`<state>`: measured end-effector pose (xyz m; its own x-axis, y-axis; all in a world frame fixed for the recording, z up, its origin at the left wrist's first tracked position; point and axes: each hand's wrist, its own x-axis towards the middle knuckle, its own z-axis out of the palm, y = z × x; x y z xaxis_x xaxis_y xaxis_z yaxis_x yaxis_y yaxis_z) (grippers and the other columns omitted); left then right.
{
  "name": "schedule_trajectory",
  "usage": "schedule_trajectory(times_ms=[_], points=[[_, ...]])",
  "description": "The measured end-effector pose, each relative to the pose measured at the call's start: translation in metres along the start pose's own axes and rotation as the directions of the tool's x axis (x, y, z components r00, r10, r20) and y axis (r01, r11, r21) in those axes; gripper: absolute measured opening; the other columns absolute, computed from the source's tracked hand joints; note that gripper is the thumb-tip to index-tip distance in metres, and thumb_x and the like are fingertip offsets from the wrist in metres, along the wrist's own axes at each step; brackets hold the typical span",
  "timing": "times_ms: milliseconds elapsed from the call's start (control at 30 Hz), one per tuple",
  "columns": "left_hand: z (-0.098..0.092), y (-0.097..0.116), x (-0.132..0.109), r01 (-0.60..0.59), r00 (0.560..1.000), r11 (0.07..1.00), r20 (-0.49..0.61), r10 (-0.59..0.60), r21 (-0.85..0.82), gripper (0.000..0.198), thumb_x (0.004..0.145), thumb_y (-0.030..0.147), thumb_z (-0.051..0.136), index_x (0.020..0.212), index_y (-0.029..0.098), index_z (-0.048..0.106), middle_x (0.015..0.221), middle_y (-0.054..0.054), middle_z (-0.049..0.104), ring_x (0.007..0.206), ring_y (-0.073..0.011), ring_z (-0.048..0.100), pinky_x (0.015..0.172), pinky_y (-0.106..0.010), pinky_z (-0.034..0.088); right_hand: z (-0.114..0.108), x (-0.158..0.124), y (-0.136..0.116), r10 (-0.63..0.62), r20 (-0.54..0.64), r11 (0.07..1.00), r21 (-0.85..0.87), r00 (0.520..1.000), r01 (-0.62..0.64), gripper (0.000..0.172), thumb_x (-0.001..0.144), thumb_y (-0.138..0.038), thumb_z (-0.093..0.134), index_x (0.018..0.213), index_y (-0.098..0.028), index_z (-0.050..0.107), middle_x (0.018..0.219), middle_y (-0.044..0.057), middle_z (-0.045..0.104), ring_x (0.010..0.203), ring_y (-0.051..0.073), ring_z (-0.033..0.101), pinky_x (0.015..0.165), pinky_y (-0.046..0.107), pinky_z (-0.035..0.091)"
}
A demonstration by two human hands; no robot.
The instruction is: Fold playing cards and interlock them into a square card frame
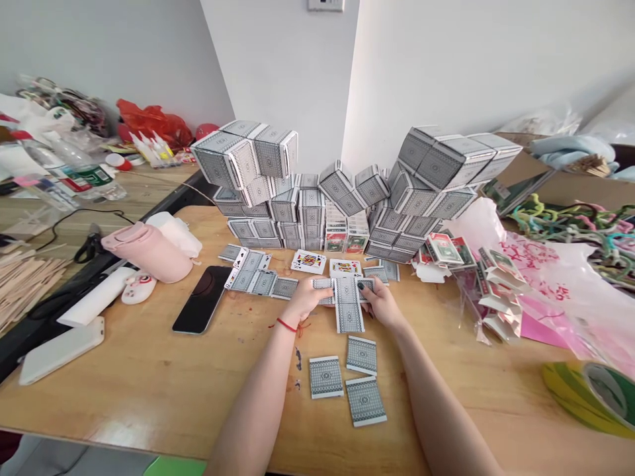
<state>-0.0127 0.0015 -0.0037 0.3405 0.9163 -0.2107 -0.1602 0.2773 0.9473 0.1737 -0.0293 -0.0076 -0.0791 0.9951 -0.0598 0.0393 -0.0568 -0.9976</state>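
Nearest us, two forearms (255, 410) reach in over the front edge of the table (149, 390), and between them lie three folded cards (326, 377), backs upward, apart from the held work. Beyond these, about midway between the table's left and right edges, we find the folded-card piece (350, 311): an upright strip of card backs with a card end showing at either side. The left hand (302, 301) pinches its left end, thumb on top; the right hand (380, 303) pinches the right end likewise. Whether the piece touches the table we cannot tell.

To handle it well, we judge that both thumbs should press evenly and close to the folds, so that the strip sits square and the thin card does not buckle. A light grip seems better than a hard one, since a crease out of line would probably leave the piece crooked.

Toward the back edge we see a stepped structure of card blocks (311, 215), with two face-up cards (308, 262) just in front. Left of the hands lies a row of folded cards (262, 283); nearer the left edge rests a phone (203, 299). A tape roll (563, 390) occupies the right front part.
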Motion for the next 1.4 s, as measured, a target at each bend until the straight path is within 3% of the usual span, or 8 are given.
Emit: schedule_trajectory(times_ms=[233,600,900,1400], points=[[0.001,0.007,-0.004,-0.017,0.999,1.0,0.038,0.018,-0.021,0.03,0.058,0.024,0.07,0.083,0.01,0.065,0.079,-0.008,0.068,0.073,-0.0176,0.062,0.068,-0.029,0.046,0.004,0.001,0.004,-0.004,-0.093,1.0,-0.007,0.996,0.003,0.036,0.074,-0.055,0.049,0.068,-0.023,0.034,0.043,-0.01,0.035,0.032,0.006,0.029,0.031,0.019,0.023],[0.003,0.005,-0.004,-0.038,0.999,0.999,0.003,0.038,-0.019,0.03,0.057,0.024,0.071,0.082,0.01,0.066,0.078,-0.007,0.068,0.07,-0.0166,0.06,0.063,-0.026,0.044,0.004,0.004,0.015,-0.016,-0.186,0.997,-0.077,0.982,0.002,0.032,0.074,-0.054,0.05,0.075,-0.023,0.041,0.058,-0.002,0.05,0.05,0.013,0.044,0.038,0.02,0.034],[0.001,-0.001,-0.001,-0.027,0.999,0.999,0.037,0.028,-0.031,0.032,0.057,0.022,0.071,0.087,0.011,0.066,0.082,-0.008,0.069,0.08,-0.0192,0.061,0.074,-0.03,0.044,0.001,0.001,0.011,-0.017,-0.169,1.0,0.018,0.986,0.02,0.034,0.074,-0.052,0.052,0.068,-0.023,0.034,0.052,-0.007,0.032,0.042,0.009,0.03,0.036,0.02,0.027],[0.003,0.007,-0.005,-0.041,0.999,0.999,0.001,0.041,-0.023,0.033,0.054,0.023,0.072,0.085,0.011,0.067,0.077,-0.008,0.069,0.078,-0.0211,0.063,0.075,-0.032,0.045,-0.005,-0.001,0.007,-0.033,-0.16,0.988,0.146,0.987,0.056,0.033,0.073,-0.05,0.056,0.07,-0.021,0.041,0.051,-0.007,0.034,0.041,0.006,0.03,0.035,0.019,0.023]])
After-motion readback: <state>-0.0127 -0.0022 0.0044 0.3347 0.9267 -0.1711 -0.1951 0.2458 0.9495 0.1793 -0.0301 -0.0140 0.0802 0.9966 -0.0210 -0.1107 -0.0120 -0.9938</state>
